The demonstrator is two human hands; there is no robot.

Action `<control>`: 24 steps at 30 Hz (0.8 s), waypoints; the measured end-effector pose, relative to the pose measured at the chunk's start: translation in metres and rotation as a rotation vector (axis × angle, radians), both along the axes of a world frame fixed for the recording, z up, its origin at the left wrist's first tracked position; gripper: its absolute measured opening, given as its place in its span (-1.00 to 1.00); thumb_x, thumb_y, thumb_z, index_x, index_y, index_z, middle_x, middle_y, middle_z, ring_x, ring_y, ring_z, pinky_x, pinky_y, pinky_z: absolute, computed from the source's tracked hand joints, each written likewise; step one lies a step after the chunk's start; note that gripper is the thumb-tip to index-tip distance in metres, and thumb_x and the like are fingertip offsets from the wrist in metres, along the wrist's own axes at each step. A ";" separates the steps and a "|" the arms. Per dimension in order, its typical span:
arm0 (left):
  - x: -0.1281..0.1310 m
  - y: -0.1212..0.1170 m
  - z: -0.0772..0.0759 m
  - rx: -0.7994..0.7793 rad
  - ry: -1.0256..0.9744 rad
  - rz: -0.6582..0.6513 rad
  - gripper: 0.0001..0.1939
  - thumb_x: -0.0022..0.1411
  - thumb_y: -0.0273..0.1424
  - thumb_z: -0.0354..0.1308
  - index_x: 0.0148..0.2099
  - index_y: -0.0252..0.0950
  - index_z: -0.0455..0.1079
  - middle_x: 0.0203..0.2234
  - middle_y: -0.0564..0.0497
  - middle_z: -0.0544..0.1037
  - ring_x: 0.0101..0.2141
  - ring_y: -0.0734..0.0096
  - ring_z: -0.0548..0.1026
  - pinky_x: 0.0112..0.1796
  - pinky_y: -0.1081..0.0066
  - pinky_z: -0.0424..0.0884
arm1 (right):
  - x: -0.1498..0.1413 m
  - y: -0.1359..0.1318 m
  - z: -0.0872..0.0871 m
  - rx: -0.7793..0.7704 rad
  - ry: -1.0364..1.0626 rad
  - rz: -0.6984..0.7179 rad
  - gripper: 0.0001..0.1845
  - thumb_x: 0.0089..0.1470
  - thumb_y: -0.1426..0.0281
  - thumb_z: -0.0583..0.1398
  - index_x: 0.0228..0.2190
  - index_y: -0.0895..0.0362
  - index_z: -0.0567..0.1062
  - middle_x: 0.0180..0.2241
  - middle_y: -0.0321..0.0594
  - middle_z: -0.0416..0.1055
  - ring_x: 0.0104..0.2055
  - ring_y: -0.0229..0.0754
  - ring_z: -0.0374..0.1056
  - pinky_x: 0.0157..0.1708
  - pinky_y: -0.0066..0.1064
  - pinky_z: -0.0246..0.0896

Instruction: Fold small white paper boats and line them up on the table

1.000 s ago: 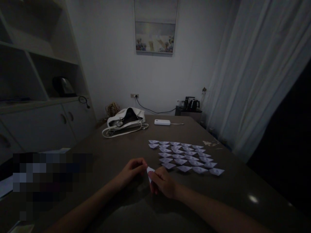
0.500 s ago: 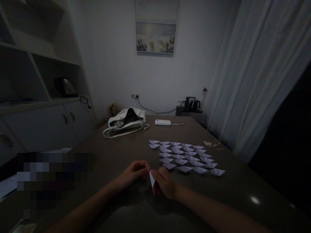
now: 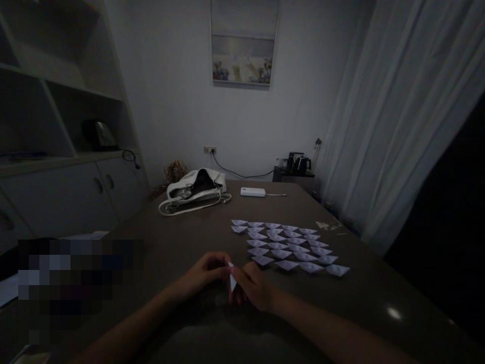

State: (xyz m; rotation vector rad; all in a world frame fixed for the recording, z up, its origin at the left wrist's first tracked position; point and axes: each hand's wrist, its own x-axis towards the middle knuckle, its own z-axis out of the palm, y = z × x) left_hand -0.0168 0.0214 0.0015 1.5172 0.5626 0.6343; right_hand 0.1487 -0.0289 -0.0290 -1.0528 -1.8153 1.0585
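Note:
A small folded piece of white paper (image 3: 232,282) is pinched between my two hands, above the near part of the dark table (image 3: 197,331). My right hand (image 3: 254,287) grips it with the thumb along its upper side and the fingers curled beneath. Against its upper left edge, the thumb and fingertips of my left hand (image 3: 209,268) are closed. The far side of the paper is hidden by my fingers. Just beyond my right hand, several folded paper boats (image 3: 287,265) stand in rows on the table.
A white handbag (image 3: 197,187) lies open at the far left of the table. Right of it is a white power bank (image 3: 253,192) with a short cable. Papers (image 3: 9,290) lie at the left edge, partly behind a blurred patch. A curtain (image 3: 394,116) hangs on the right.
My right hand and the folded paper have shifted slightly left, closer to my left hand. The left fingertips now meet the paper's upper edge. The rows of boats are unchanged.

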 end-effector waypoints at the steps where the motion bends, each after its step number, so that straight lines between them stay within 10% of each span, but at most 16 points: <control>1: 0.000 0.000 0.000 -0.002 0.004 -0.001 -0.74 0.03 -0.26 0.27 -0.40 -0.37 0.36 -0.60 0.12 0.40 -0.52 0.51 0.35 -0.43 0.51 0.23 | 0.000 0.000 0.000 0.002 -0.003 0.007 -0.24 0.17 -0.06 -0.16 -0.65 0.24 0.44 -0.75 -0.26 0.27 -0.74 -0.38 0.16 -0.72 -0.58 -0.02; 24: -0.002 -0.005 0.006 0.042 0.102 -0.072 -0.74 0.08 -0.24 0.22 -0.39 -0.37 0.40 -0.54 0.07 0.44 -0.45 0.45 0.35 -0.37 0.48 0.24 | 0.002 -0.003 0.006 0.203 -0.075 -0.133 -0.26 0.22 0.07 -0.16 -0.84 0.15 0.29 -0.83 -0.31 0.15 -0.75 -0.37 0.11 -0.65 -0.53 -0.01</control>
